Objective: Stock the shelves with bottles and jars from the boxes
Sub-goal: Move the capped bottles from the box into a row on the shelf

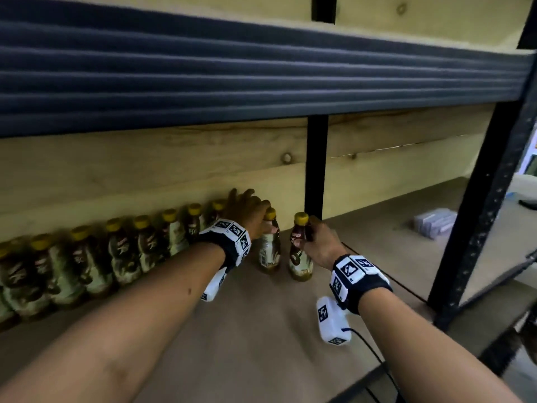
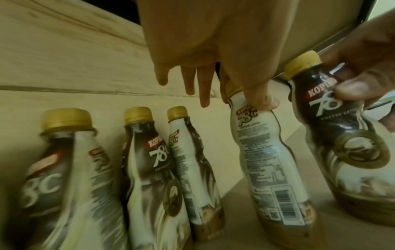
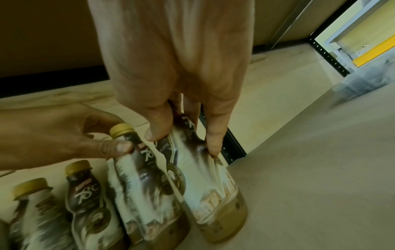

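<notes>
Head view, left hand [image 1: 250, 216] pinching bottle [image 1: 269, 245], right hand [image 1: 322, 245] gripping second bottle [image 1: 300, 251]

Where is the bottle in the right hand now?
In the head view the bottle stands on the shelf, held by the right hand, just right of the left hand's bottle, near the black post.

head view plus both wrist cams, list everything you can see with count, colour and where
row of coffee bottles: about nine in view, brown and cream with gold caps, standing along the shelf's back wall
left-held bottle: one, same colours, at the row's right end
right-held bottle: one, same colours, just right of it
shelf board: one, tan
black upright post: one, behind the bottles
clear wrapped pack: one, far right on the shelf
left hand: grips its bottle's neck
right hand: fingers grip its bottle
</notes>
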Tool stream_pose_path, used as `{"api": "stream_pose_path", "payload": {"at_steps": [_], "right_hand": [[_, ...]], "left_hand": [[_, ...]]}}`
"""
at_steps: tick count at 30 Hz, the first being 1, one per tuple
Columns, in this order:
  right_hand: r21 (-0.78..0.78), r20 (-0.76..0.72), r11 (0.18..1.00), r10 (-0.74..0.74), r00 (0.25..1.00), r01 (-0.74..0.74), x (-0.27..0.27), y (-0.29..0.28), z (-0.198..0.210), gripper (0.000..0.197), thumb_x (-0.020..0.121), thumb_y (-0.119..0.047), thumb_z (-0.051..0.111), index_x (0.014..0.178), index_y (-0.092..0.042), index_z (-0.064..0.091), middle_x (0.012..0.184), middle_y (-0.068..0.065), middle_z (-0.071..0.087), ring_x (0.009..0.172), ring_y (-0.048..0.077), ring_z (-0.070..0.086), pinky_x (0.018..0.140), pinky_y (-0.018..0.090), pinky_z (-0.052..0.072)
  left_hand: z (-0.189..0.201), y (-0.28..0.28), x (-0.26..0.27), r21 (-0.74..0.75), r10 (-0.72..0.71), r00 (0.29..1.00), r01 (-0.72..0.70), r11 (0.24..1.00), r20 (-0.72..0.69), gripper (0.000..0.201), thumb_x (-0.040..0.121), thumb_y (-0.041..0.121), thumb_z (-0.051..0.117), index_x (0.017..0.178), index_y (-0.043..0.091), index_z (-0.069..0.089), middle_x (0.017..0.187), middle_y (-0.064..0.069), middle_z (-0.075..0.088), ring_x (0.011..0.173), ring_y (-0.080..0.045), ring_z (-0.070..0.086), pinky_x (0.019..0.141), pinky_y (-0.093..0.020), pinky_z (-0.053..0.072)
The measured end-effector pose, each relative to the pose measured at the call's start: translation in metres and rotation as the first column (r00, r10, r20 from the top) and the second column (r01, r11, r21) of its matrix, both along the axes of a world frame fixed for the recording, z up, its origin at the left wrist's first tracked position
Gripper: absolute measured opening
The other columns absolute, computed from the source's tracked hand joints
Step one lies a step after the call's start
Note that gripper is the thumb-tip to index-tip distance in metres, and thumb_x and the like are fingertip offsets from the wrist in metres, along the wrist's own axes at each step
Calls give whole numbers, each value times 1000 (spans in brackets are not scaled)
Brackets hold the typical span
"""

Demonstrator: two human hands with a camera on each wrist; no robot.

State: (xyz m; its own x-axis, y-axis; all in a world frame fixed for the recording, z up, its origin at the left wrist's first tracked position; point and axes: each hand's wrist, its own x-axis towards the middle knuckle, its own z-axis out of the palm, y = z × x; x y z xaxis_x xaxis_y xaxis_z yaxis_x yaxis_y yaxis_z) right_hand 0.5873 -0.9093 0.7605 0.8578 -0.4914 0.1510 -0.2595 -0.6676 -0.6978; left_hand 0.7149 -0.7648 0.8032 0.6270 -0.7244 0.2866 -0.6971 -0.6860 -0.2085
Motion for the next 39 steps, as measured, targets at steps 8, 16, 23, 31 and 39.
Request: {"api": "stream_pose_path", "payload": {"at_steps": [8, 16, 23, 31, 39], "right_hand": [[-8, 33, 999, 43, 999, -43, 81, -24, -4, 34, 86, -26, 60, 118, -20, 50, 105, 10, 68, 98, 33, 64, 86, 42, 54], [15, 88, 999, 49, 995, -51, 122, -21, -1, 38, 88, -28, 59, 124, -22, 49, 112, 11, 66, 105, 36, 61, 85, 39, 51], [15, 114, 999, 42, 993, -44, 135, -20, -5, 46, 88, -36, 64, 129, -22, 47, 117, 11, 66, 110, 36, 59, 88, 41, 49], [113, -104, 986, 132, 986, -120, 134, -30, -21, 75, 77, -30, 76, 137, -17, 33, 126, 12, 58, 115, 36, 57, 90, 38, 49], [93, -152, 995, 42, 987, -28, 146, -24, -42, 60, 77, -27, 75, 125, -12, 43, 125, 14, 57, 114, 36, 56, 89, 37, 48]], "left_hand": [[11, -37, 68, 53, 83, 997, -82, 995, -10, 53, 87, 51, 60, 124, 15, 48, 123, -8, 60, 112, -32, 55, 92, -38, 44], [6, -26, 85, -43, -36, 994, 31, 999, -105, 36, 86, 25, 66, 116, 12, 51, 109, -8, 63, 99, -32, 60, 83, -39, 49], [9, -25, 80, 192, -21, 997, 34, 981, -71, 97, 66, 52, 79, 137, 10, 28, 113, -10, 56, 103, -32, 57, 78, -35, 45], [9, -26, 79, 266, -1, 998, 19, 964, -64, 121, 63, 46, 84, 149, 7, 8, 133, -18, 49, 116, -37, 51, 93, -44, 46], [6, -23, 83, 211, -10, 996, 28, 977, -85, 117, 61, 48, 85, 147, 12, 15, 136, -17, 47, 118, -35, 49, 96, -42, 45]]}}
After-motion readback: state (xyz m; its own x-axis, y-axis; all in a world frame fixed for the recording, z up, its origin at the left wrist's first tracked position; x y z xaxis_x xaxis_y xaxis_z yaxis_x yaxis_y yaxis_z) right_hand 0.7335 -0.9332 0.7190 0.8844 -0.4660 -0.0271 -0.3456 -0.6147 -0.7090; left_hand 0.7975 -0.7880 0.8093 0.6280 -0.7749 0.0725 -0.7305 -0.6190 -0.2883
